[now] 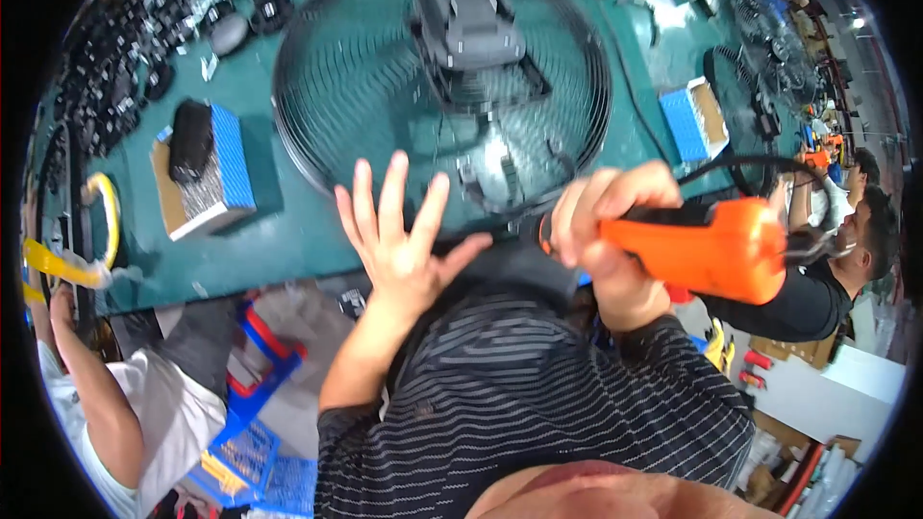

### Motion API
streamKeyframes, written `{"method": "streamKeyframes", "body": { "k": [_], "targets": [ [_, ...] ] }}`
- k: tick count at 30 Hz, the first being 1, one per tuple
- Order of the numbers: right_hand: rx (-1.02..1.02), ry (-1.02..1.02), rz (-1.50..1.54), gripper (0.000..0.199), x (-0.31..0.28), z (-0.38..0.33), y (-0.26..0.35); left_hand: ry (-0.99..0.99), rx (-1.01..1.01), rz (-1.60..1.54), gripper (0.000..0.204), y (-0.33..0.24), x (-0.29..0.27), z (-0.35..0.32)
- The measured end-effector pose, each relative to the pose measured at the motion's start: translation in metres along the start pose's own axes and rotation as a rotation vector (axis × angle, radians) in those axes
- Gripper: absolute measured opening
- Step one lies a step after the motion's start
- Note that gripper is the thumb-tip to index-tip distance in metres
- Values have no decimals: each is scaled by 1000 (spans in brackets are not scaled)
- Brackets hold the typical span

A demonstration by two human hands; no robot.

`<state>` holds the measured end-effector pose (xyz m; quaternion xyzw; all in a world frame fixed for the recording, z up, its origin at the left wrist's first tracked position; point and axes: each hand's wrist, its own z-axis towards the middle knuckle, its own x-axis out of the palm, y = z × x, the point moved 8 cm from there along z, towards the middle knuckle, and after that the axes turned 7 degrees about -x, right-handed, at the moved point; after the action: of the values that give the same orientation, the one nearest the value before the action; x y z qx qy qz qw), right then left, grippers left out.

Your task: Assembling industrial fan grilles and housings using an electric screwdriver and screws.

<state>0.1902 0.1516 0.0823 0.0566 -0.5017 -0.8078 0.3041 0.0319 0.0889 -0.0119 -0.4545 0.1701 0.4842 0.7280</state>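
My right hand (615, 231) is wrapped round an orange-and-black electric screwdriver (711, 250), held level over the table's near edge. A dark cord runs from the tool's back end. My left hand (396, 264) hovers palm up with its fingers spread and nothing in it, close to the near rim of a round black wire fan guard (286, 120). That guard lies on the green table (279, 245). Across its far half rests a black plastic housing (473, 29) with a rectangular frame. Motion blurs the guard's wires, and my right fingers hide the tool's front end.
Left of the guard stands an open blue-and-white box (233, 163) of small metal pieces with a black object on it. Another blue box (687, 125) sits right. Black parts (125, 67) heap at the far left, beside a yellow curved piece (72, 264). People (817, 288) work on both sides.
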Motion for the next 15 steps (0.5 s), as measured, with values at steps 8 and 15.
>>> {"method": "streamKeyframes", "body": {
  "k": [8,15],
  "targets": [
    [65,-22,-113,30,0,9,0,2,3,24,80,6,6,-2],
    [-60,76,-14,32,-9,6,7,26,13,39,75,2,0,-4]
  ]
}}
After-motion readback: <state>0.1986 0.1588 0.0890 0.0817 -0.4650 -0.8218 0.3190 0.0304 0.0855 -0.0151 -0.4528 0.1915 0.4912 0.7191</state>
